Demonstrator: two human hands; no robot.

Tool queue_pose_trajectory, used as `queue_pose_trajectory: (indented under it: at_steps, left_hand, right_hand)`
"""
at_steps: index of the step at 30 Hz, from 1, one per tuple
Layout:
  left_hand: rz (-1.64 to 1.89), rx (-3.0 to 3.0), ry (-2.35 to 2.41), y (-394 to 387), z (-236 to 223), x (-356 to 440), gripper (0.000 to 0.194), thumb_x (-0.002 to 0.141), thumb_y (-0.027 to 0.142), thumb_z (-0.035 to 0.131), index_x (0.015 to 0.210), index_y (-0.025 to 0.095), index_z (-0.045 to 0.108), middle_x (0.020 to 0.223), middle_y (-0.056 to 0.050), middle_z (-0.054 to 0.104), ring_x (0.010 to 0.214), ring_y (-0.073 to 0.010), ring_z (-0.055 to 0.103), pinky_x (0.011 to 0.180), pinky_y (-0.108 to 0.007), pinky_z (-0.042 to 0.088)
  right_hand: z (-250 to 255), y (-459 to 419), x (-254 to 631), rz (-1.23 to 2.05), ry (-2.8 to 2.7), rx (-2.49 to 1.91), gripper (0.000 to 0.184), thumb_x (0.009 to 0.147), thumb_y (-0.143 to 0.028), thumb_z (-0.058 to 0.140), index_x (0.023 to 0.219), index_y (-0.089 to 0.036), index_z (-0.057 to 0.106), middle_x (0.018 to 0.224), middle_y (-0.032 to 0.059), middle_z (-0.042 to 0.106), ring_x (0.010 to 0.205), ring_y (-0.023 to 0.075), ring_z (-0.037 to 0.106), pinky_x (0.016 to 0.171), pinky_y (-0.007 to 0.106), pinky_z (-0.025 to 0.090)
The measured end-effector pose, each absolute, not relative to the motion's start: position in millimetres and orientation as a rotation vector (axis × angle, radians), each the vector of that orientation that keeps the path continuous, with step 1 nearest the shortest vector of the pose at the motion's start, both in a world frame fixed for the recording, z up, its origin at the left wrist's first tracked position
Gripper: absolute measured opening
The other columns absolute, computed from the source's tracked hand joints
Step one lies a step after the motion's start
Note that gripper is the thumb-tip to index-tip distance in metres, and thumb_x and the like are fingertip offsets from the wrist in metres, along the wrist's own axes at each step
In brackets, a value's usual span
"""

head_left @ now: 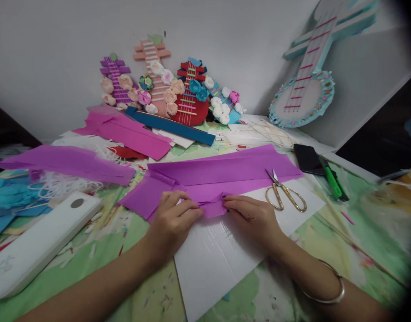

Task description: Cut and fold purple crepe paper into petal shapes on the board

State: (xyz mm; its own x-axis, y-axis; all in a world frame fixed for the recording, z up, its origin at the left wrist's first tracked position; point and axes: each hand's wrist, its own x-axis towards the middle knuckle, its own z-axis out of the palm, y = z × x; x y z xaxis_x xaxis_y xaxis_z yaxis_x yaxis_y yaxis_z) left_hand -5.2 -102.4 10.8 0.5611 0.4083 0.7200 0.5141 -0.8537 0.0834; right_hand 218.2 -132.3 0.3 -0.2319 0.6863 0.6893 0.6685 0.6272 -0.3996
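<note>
Between my hands is a small piece of purple crepe paper, gathered along its top edge. My left hand has its fingers closed on the left end of the piece. My right hand pinches the right end between thumb and fingers; the wrist wears a silver bangle. Both hands are over a white board. Just beyond them lie larger folded purple sheets. Gold-handled scissors rest to the right of my right hand, blades slightly apart.
A white box-like device is at the left, near white string. A phone and green cutter lie at right. Decorated craft lutes lean on the wall behind pink paper; a larger light-blue one is at right.
</note>
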Motion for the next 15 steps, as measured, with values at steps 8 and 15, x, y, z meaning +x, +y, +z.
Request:
queue_pose_trajectory:
  at_steps: [8, 15]
  left_hand:
    - [-1.071, -3.004, -1.139, -98.4, 6.6, -5.6, 0.012, 0.082, 0.01, 0.055, 0.083, 0.016, 0.065, 0.084, -0.005, 0.064, 0.081, -0.0194, 0.055, 0.072, -0.035, 0.046]
    - [-1.082, -3.096, -1.313, -96.8, 8.1, -2.9, 0.012, 0.081, 0.013, 0.058, 0.083, 0.02, 0.069, 0.087, -0.004, 0.063, 0.083, -0.0188, 0.057, 0.075, -0.034, 0.047]
  right_hand:
    - [0.5, -124.6, 224.6, 0.075, -2.078, -1.223, 0.016, 0.081, -0.012, 0.063, 0.083, -0.023, 0.075, 0.109, 0.0069, 0.071, 0.102, 0.0244, 0.058, 0.087, 0.048, 0.049]
    - [4.2, -122.3, 224.8, 0.375, -1.957, -1.401, 0.012, 0.075, -0.015, 0.072, 0.077, -0.026, 0.075, 0.105, 0.0031, 0.071, 0.1, 0.0238, 0.057, 0.086, 0.044, 0.048]
